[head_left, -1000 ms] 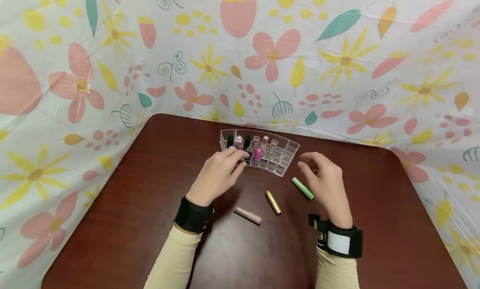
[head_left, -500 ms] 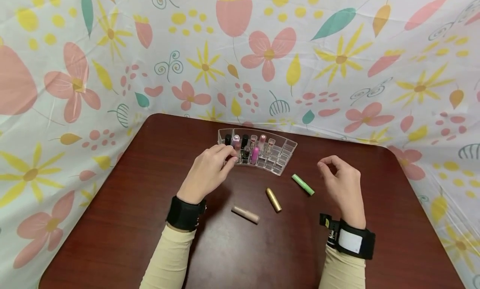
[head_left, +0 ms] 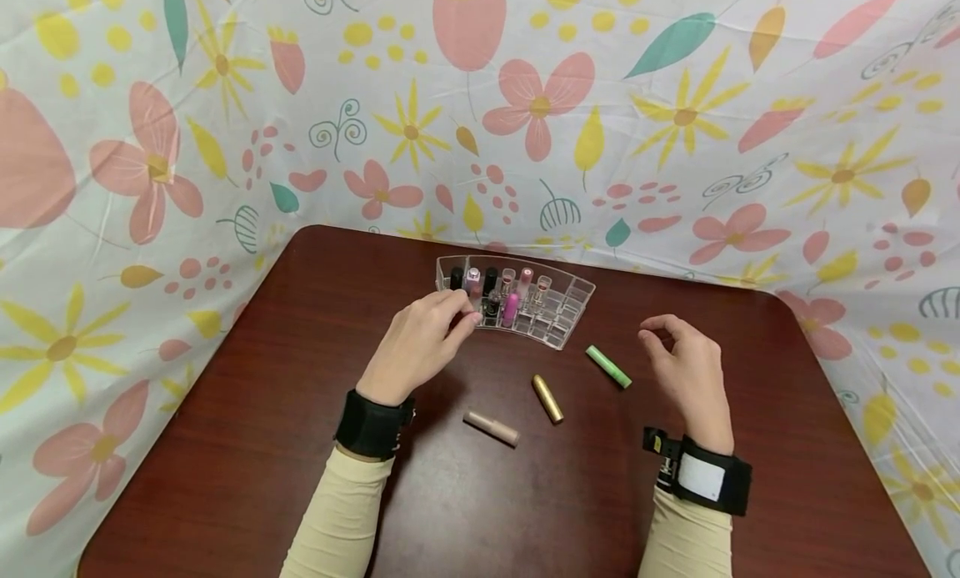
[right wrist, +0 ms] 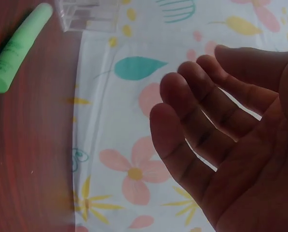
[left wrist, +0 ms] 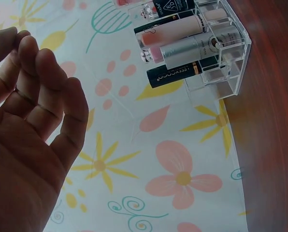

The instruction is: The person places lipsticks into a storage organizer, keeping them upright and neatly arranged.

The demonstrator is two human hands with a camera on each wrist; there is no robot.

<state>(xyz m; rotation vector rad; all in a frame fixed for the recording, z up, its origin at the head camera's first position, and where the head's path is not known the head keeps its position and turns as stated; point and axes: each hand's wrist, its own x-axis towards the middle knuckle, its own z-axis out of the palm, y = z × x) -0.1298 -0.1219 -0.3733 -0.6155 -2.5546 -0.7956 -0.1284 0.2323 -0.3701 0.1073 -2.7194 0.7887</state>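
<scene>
My left hand (head_left: 420, 340) hovers at the front left of a clear tiered cosmetics organizer (head_left: 558, 332), its fingers loosely bent and holding nothing. The left wrist view shows the bare palm apart from several lipstick tubes, among them a silver tube (left wrist: 197, 50) and a black tube (left wrist: 175, 74). A bright pink tube (head_left: 511, 309) stands in the organizer's front part. To the right, my right hand (head_left: 686, 374) is raised beside a green tube (head_left: 608, 367) on the table, with relaxed fingers and nothing in them. The green tube (right wrist: 19, 48) also shows in the right wrist view.
A gold tube (head_left: 547, 399) and a beige tube (head_left: 491, 429) lie on the dark wooden table (head_left: 525, 511) in front of the organizer. Bare slots show at the organizer's right end. A flower-printed cloth (head_left: 540, 169) hangs behind and beside the table.
Both hands have drawn apart: the left moved left, away from the organizer's middle, and the right moved right, away from the green tube. In the last half second they barely moved.
</scene>
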